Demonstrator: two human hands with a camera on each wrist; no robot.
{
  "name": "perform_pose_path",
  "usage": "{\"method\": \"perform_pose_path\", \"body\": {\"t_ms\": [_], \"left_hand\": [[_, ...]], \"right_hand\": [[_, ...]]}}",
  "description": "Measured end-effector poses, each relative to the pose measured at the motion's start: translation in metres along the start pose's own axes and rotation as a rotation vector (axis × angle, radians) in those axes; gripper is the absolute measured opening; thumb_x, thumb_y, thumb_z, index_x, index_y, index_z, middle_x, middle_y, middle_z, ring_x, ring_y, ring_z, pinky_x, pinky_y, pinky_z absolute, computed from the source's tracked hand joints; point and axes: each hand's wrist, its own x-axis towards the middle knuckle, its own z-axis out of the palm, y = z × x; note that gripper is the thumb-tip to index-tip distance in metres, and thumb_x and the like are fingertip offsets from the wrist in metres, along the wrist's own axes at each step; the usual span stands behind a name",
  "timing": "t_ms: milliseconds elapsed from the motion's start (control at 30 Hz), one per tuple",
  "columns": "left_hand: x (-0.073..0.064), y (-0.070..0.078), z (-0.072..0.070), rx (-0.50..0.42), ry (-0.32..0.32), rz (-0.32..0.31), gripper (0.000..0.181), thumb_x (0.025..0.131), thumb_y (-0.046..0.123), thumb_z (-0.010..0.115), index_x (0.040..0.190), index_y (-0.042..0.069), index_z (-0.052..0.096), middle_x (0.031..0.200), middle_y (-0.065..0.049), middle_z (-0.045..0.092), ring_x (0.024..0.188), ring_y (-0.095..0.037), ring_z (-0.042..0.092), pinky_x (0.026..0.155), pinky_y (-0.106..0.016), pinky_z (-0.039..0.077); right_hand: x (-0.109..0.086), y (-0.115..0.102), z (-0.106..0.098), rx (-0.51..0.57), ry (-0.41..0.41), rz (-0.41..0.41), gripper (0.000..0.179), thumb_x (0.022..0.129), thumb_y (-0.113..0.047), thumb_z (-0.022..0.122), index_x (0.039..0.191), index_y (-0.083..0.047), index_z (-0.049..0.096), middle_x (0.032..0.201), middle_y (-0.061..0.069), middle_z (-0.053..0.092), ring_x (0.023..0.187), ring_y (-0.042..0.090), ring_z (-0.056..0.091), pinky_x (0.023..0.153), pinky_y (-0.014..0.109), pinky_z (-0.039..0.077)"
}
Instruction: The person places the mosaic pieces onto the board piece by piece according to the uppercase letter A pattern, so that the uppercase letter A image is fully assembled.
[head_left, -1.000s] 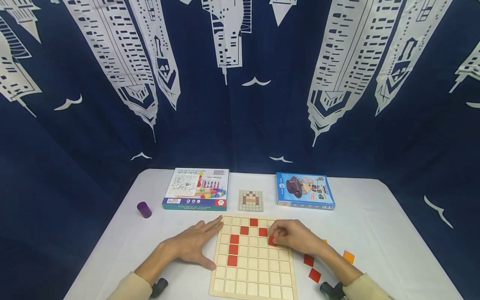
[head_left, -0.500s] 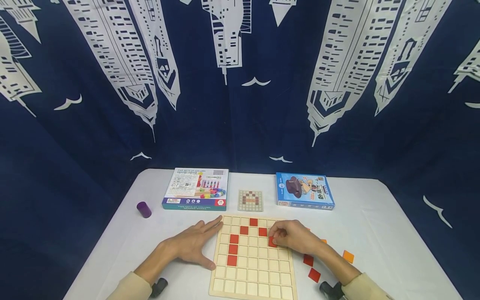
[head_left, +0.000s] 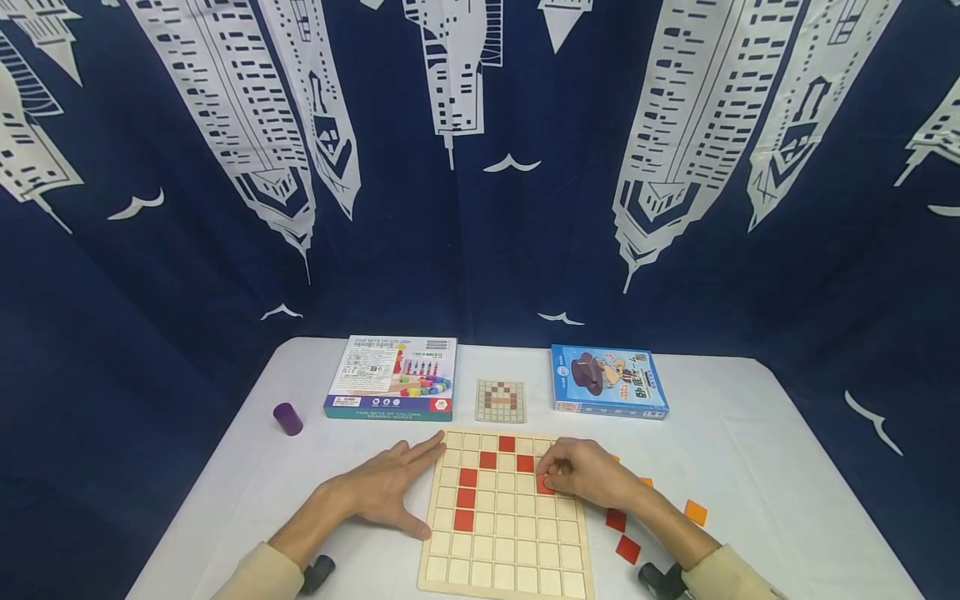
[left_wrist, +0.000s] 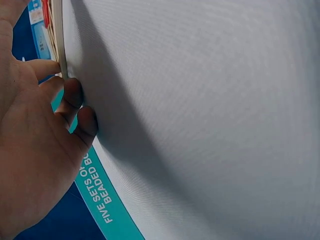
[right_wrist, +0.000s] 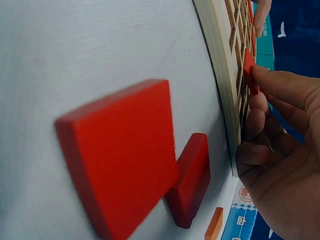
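The right hand (head_left: 587,471) pinched a red tile (right_wrist: 249,74), thin, square and plain, at the pale gridded board (head_left: 506,527); whether it was fully seated, I could not tell. The left hand (head_left: 386,487), fingers spread, touched the board's edge.

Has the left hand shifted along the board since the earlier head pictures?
No. In the head view, the left hand stays spread at the same place along the left edge of the grid board.
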Motion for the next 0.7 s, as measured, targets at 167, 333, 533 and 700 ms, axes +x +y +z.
{"method": "perform_pose_path", "body": {"t_ms": [167, 333, 533, 700], "left_hand": [[-0.0001, -0.0004, 0.0005, 0.006, 0.004, 0.003, 0.124, 0.064, 0.073, 0.079, 0.162, 0.020, 0.024, 0.170, 0.007, 0.011, 0.107, -0.010, 0.037, 0.096, -0.033, 0.043], [0.0001, -0.0011, 0.0014, 0.002, 0.005, 0.001, 0.124, 0.064, 0.074, 0.079, 0.162, 0.020, 0.024, 0.170, 0.007, 0.011, 0.108, -0.010, 0.038, 0.096, -0.034, 0.044], [0.0004, -0.0019, 0.0021, 0.003, 0.004, 0.000, 0.124, 0.064, 0.075, 0.078, 0.162, 0.020, 0.024, 0.170, 0.007, 0.011, 0.112, -0.012, 0.039, 0.100, -0.037, 0.043], [0.0003, -0.0017, 0.0021, -0.002, 0.003, -0.001, 0.124, 0.065, 0.075, 0.078, 0.162, 0.020, 0.024, 0.170, 0.006, 0.010, 0.119, -0.017, 0.040, 0.105, -0.043, 0.042]], "right_hand": [[0.0001, 0.0003, 0.0000, -0.002, 0.000, -0.009, 0.011, 0.089, -0.016, 0.077, 0.095, -0.024, 0.075, 0.080, -0.013, 0.059, 0.075, 0.006, 0.052, 0.066, 0.024, 0.046], [0.0002, 0.0016, 0.0005, -0.001, -0.002, -0.018, 0.011, 0.089, -0.016, 0.077, 0.096, -0.024, 0.075, 0.080, -0.014, 0.059, 0.076, 0.005, 0.053, 0.068, 0.023, 0.046], [0.0003, 0.0030, 0.0011, 0.015, -0.007, -0.023, 0.011, 0.089, -0.015, 0.076, 0.096, -0.023, 0.074, 0.082, -0.014, 0.060, 0.078, 0.006, 0.054, 0.069, 0.024, 0.047], [0.0001, 0.0026, 0.0011, 0.013, -0.011, -0.019, 0.012, 0.090, -0.015, 0.076, 0.097, -0.024, 0.075, 0.083, -0.014, 0.060, 0.079, 0.006, 0.054, 0.070, 0.024, 0.047]]}}
